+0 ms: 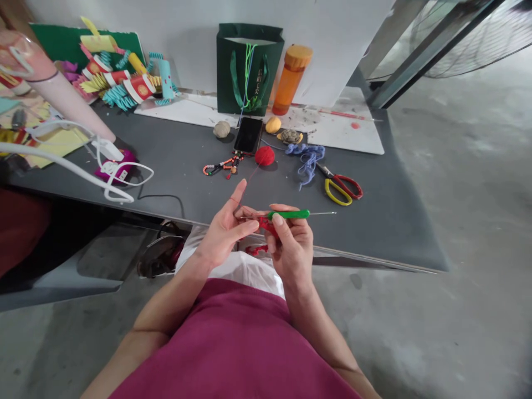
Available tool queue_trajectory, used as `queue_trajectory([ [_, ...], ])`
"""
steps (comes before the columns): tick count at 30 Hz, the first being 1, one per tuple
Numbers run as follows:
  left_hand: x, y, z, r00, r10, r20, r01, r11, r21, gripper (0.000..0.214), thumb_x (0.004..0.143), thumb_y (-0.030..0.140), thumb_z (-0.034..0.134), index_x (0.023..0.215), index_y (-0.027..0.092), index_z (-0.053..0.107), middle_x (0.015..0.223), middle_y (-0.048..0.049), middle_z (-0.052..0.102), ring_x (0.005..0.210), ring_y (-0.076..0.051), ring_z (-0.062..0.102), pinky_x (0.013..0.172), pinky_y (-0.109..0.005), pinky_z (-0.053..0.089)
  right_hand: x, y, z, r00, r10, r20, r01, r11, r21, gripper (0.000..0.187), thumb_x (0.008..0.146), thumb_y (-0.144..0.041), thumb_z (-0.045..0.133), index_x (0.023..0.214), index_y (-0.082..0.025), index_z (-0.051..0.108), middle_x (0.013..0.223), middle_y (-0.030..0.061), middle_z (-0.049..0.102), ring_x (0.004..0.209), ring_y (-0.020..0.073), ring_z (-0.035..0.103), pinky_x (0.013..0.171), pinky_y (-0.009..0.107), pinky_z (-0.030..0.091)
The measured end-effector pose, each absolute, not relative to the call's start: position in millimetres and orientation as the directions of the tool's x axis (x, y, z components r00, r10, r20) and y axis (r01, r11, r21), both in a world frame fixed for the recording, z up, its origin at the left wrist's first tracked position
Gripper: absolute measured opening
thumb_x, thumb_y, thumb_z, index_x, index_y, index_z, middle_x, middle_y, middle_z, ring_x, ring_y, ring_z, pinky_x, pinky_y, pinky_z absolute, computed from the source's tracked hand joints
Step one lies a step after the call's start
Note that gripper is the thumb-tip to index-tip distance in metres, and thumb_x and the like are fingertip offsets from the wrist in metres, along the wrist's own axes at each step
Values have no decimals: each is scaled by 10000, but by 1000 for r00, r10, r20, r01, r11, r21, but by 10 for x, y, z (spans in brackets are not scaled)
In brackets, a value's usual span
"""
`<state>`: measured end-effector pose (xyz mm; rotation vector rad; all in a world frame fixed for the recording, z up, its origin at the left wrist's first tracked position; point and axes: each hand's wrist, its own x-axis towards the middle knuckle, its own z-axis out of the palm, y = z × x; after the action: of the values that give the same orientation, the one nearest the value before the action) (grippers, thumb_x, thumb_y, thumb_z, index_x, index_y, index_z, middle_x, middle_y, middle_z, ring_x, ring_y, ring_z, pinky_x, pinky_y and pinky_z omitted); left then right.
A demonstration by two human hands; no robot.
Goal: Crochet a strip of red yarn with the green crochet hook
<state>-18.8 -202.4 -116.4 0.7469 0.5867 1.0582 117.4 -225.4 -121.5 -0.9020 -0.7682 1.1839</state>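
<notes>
Crochet stitch in hand: my right hand (293, 249) closes on a green-handled crochet hook (286, 214) at the lower centre of the frame, and my left hand (226, 230) pinches the red crocheted piece (266, 224), forefinger raised to tension red yarn (248, 177) from the red yarn ball (265, 156). That yarn seems to call for the hook's tip. Scissors (338, 185) lie right of centre on the grey table (357, 238); concrete floor (457, 221) fills the right.

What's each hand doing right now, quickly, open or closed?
Left hand: partly closed, pinching the red crochet piece, with red yarn over the raised index finger.
Right hand: closed, holding the green-handled crochet hook.
</notes>
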Motion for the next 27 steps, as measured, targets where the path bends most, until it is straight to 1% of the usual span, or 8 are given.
queue_trajectory([
  [5, -170, -2037, -1204, 344, 936, -80, -565, 275, 778, 1247, 753, 197, 903, 1701, 350, 108, 867, 74, 767, 824, -95, 690, 827, -241, 527, 1169, -2264, -1241, 252, 965, 79, -391, 176, -904, 193, 827, -404, 851, 919, -252, 774, 699, -43, 762, 322, 28, 428, 286, 162, 313],
  [8, -164, -2056, -1206, 323, 944, -71, -556, 250, 792, 1248, 764, 201, 896, 1703, 339, 86, 847, 80, 759, 800, -91, 690, 816, -238, 537, 1183, -2286, -1276, 278, 946, 165, -254, 239, -937, 102, 893, -341, 791, 949, -257, 775, 795, -20, 816, 339, 41, 480, 313, 178, 387],
  [11, -144, -2087, -1203, 235, 972, -15, -546, 145, 825, 1209, 778, 200, 890, 1702, 331, 123, 807, 85, 740, 796, -83, 683, 817, -214, 531, 1180, -2313, -1325, 303, 860, 410, 75, 408, -910, 70, 907, -243, 763, 960, -276, 793, 935, 16, 852, 597, 132, 728, 537, 267, 609],
  [13, -133, -2107, -1198, 208, 978, 0, -548, 117, 828, 1195, 787, 205, 887, 1703, 326, 128, 802, 80, 742, 797, -81, 678, 807, -198, 528, 1152, -2326, -1353, 315, 780, 541, 202, 502, -841, 106, 888, -206, 769, 938, -293, 801, 1002, 23, 856, 815, 195, 801, 704, 347, 668],
  [15, -132, -2120, -1189, 244, 969, -19, -556, 157, 817, 1194, 790, 211, 883, 1703, 335, 124, 828, 68, 753, 780, -89, 678, 765, -203, 535, 1110, -2330, -1361, 381, 771, 509, 119, 505, -855, 92, 891, -212, 768, 921, -295, 792, 1027, 17, 858, 678, 164, 769, 594, 318, 640],
  [18, -152, -2123, -1175, 312, 948, -58, -557, 232, 797, 1160, 790, 202, 876, 1697, 351, 169, 856, 53, 756, 742, -98, 672, 711, -221, 539, 1069, -2312, -1331, 422, 861, 284, -219, 400, -890, 38, 883, -265, 791, 871, -275, 756, 946, -8, 863, 340, 47, 475, 317, 205, 385],
  [22, -180, -2108, -1175, 304, 951, -50, -564, 222, 796, 1108, 772, 194, 887, 1678, 338, 266, 840, 56, 741, 766, -94, 664, 739, -219, 531, 1094, -2273, -1253, 325, 940, 101, -474, 254, -843, 139, 823, -353, 848, 840, -271, 737, 831, -24, 844, 310, 10, 297, 288, 167, 212],
  [27, -181, -2096, -1177, 291, 955, -49, -562, 212, 800, 1077, 771, 200, 886, 1668, 324, 302, 825, 62, 727, 783, -94, 656, 750, -223, 517, 1135, -2277, -1177, 287, 958, 27, -528, 181, -830, 227, 776, -417, 887, 834, -267, 727, 759, -27, 801, 337, 8, 240, 306, 166, 159],
])
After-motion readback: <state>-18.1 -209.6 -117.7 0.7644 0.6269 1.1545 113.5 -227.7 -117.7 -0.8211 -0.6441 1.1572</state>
